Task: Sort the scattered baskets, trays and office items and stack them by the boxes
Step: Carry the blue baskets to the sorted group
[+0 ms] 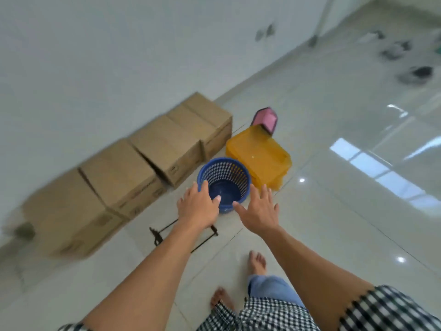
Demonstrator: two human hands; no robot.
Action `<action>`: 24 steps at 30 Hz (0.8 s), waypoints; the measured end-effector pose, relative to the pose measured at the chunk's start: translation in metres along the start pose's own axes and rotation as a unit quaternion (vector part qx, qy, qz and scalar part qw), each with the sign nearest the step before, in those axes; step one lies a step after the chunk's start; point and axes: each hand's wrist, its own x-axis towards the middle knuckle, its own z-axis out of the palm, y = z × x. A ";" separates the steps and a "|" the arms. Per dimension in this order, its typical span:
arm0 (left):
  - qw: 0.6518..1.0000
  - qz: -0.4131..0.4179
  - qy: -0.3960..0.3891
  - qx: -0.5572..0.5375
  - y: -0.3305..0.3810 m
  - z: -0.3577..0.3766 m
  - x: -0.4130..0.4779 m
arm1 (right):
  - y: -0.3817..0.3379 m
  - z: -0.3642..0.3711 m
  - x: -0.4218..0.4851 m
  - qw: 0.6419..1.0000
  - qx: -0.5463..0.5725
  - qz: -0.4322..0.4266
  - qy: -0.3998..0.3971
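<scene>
Blue and pierced with holes, the basket [224,180] stands upright on the pale tiled floor [334,223], just in front of the row of cardboard boxes [143,163] that line the wall on the left. Just beyond it to the right lies a stack of yellow trays [260,156]; beyond those is a pink holder [266,119], too blurred to name surely. The sorted things seem to be gathering toward the far end of the box row, which fits the call to stack them by the boxes.

The left hand [198,206] lies over the basket's near-left rim, fingers spread and fairly straight, thumb reaching toward the inside; as far as the blur allows, it touches rather than grips. The right hand [259,211] is wide, fingers splayed, just beside the basket's near-right side; whether it touches the basket I cannot tell. Neither hand holds anything else. I judge that the two hands flank the basket either to settle it next to the trays or to take it up; which of the two cannot be told.

A black wire frame [183,235] lies on the floor near the person, partly under the left forearm, seemingly not yet sorted; at the far right, several dark blurred items [415,72] lie well apart from the boxes, likely left to fetch.
</scene>
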 end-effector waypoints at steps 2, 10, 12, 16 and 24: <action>0.999 0.044 0.008 0.025 0.035 -0.013 -0.002 | 0.013 -0.028 -0.009 0.999 0.026 0.022 0.036; 0.973 0.203 -0.006 0.106 0.188 -0.008 -0.029 | 0.118 -0.123 -0.044 0.976 0.097 0.127 0.148; 0.961 0.242 -0.008 0.134 0.230 0.006 -0.043 | 0.155 -0.141 -0.055 0.966 0.112 0.158 0.169; 0.934 0.315 -0.014 0.166 0.321 0.043 -0.075 | 0.236 -0.175 -0.084 0.942 0.151 0.216 0.208; 0.877 0.425 -0.039 0.223 0.488 0.141 -0.165 | 0.416 -0.226 -0.163 0.883 0.209 0.320 0.272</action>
